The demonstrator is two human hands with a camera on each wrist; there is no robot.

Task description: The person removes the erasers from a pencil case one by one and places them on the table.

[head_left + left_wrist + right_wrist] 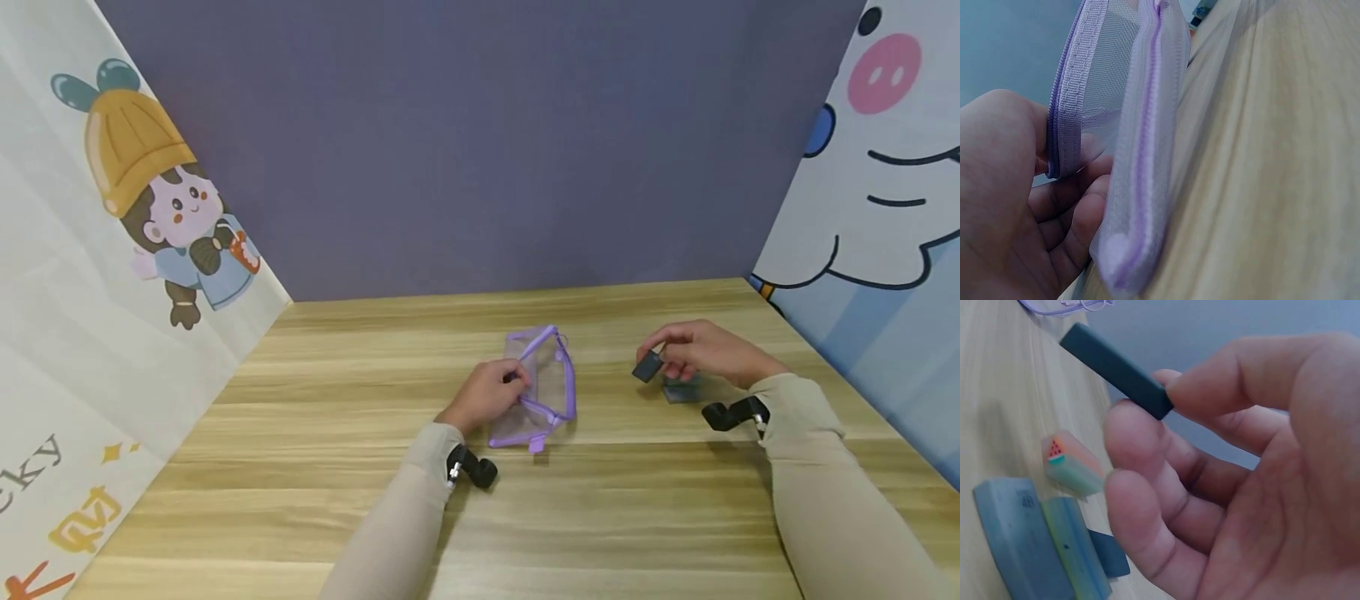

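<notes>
A purple mesh zipper pouch (542, 385) stands on the wooden table (315, 467) at the centre. My left hand (489, 393) grips its left edge, fingers curled round the purple trim (1063, 119), holding the pouch (1141, 156) open. To the right, my right hand (701, 350) pinches a small dark flat block (647, 367) between thumb and fingertips, lifted just above the table. In the right wrist view the dark block (1116, 370) sticks out from my fingertips (1191, 394).
Under my right hand lie more small pieces: a grey-blue block (1004, 525), a green one (1075, 550), a dark one (1110, 556) and a watermelon-print eraser (1069, 465). Printed cloth walls stand left (112, 250) and right (885, 208).
</notes>
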